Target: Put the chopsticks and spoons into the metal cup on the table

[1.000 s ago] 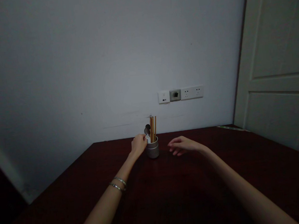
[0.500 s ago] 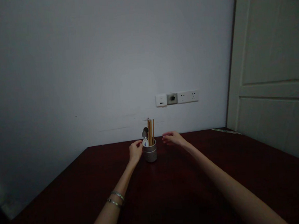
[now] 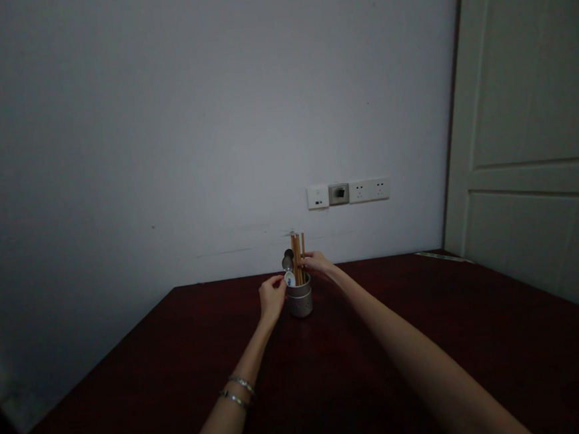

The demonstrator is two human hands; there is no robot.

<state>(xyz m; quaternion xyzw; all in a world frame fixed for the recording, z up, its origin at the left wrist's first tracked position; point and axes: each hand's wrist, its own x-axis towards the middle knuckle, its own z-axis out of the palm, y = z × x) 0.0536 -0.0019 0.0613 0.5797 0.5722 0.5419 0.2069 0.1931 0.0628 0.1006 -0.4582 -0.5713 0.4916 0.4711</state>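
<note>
A small metal utensil holder (image 3: 300,302) stands on the dark red table (image 3: 362,372) near the wall. Several wooden chopsticks (image 3: 298,258) and a spoon (image 3: 287,260) stick up out of it, and a white spoon (image 3: 289,278) with blue marks leans at its left rim. My left hand (image 3: 272,298), two bracelets on the wrist, is at the holder's left side with its fingers pinched by the white spoon. My right hand (image 3: 317,263) reaches in from the right, fingers closed on the chopsticks just above the rim.
A row of wall sockets (image 3: 348,192) sits on the grey wall above the holder. A pale panelled door (image 3: 535,157) stands at the right. A thin strip (image 3: 443,256) lies at the table's far right edge.
My right hand has moved left from beside the holder onto the chopsticks. My left hand has stayed at the holder's left rim, by the white spoon.
</note>
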